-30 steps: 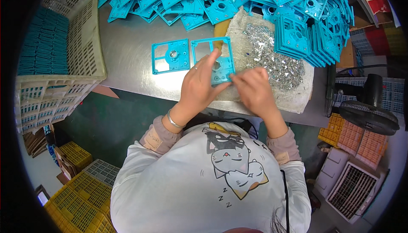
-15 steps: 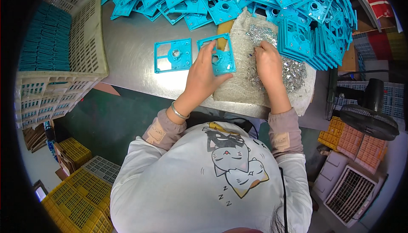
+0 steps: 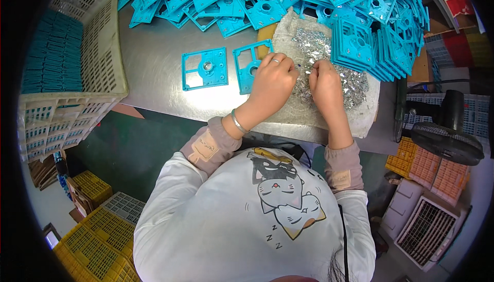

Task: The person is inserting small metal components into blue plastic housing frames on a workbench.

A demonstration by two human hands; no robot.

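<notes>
One turquoise windowed panel [image 3: 218, 69] is lying flat on the metal tabletop [image 3: 154, 58], left of centre; a second panel [image 3: 246, 79] is lying just right of it, its right part disappearing under the left hand [image 3: 272, 82]. Right of both, a pale cloth [image 3: 363, 120] is carrying a scatter of tiny shiny metal pieces [image 3: 355, 85]. Risk, as judged: the left hand could be nudging the second panel askew, since its palm is hanging so low over it. Pieces could be slipping from the right hand [image 3: 325, 85], being so small, or clinging together in twos. On the far side, a loose heap of panels [image 3: 221, 1] is leaning every which way; a knock could be sending some sliding, likewise the upright stack [image 3: 352, 42] that is bordering the metal pieces. Pose: the left hand is angling far and right, back up, fingers curling toward the cloth; their tips are hiding, so cannot tell how far they are parting or whether they are gripping anything. The right hand is pointing far, slightly left, thumb and index tips sitting close together over the scatter's left edge; any piece between them, cannot tell.
</notes>
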